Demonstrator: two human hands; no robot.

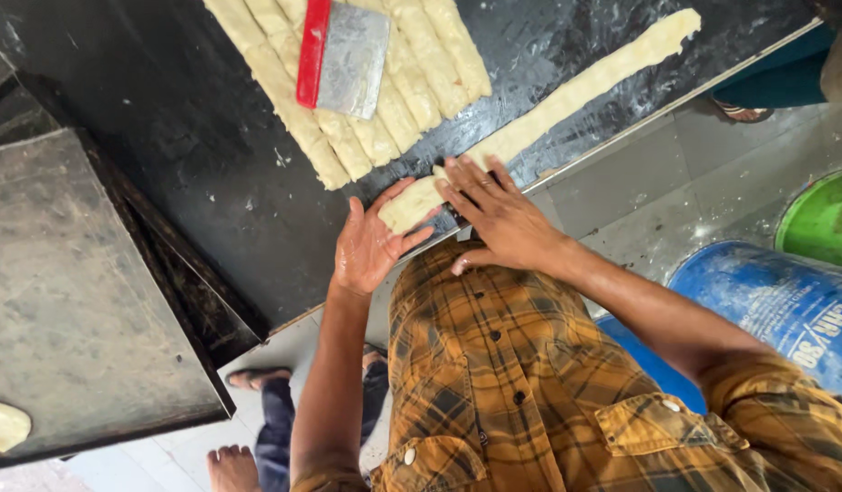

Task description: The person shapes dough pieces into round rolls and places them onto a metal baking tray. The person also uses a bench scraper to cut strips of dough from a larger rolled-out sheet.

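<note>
Showing pale cream on the dough rope point(567, 96) crossing the glossy black worktop point(211, 173). Showing red on the handle of the steel-grey scraper point(341, 56) above that rope; wearing mustard-and-brown plaid, the shirt point(521, 383) below it; blue, the drum point(785, 310).

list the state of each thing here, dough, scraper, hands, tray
long dough rope: stretched out along the counter edge, near end under the hands
left hand: open, palm against the rope's end
right hand: flat, fingers spread on the rope
dough strips: laid side by side
scraper: lying on the strips, unheld
dark tray: holds dough pieces at its edge
</note>
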